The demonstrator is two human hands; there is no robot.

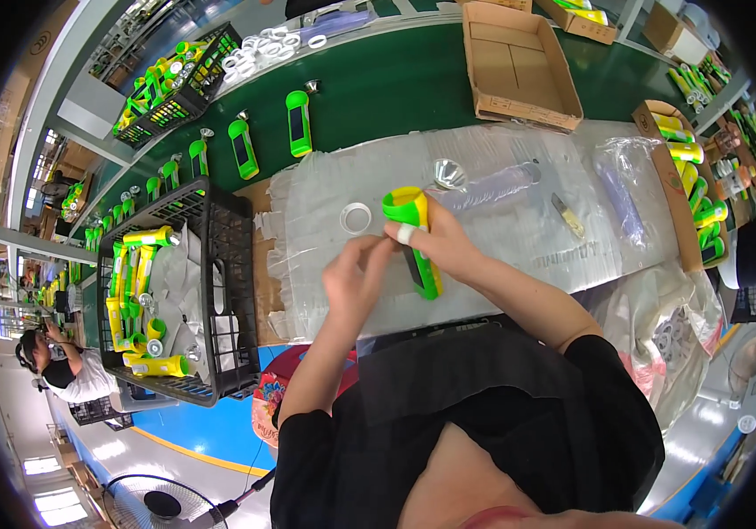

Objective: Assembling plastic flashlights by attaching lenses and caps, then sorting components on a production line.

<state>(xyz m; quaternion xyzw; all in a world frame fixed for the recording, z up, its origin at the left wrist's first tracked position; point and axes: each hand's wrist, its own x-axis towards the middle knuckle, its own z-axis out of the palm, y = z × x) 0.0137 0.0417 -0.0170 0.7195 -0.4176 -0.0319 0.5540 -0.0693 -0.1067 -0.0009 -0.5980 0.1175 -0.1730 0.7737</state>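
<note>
A green and yellow flashlight body [426, 275] with a wide uncapped head is in my right hand [444, 238], whose fingers wrap round it just below the head. One finger of that hand carries a white band. My left hand [356, 273] meets the body from the left, its thumb and fingertips pinched together close to it; whatever they pinch is too small to make out. On the covered worktop, a white ring [356, 218] lies left of the flashlight body. A shiny reflector cup [449, 175] stands just beyond it on the right.
A black crate [219, 300] of flashlight parts stands at left. Flashlight bodies [298, 123] line the green bench beyond. A cutter knife [567, 216] and clear plastic bag [620, 189] lie at right. Cardboard boxes [519, 66] stand behind and to the right. A person [78, 370] works far left.
</note>
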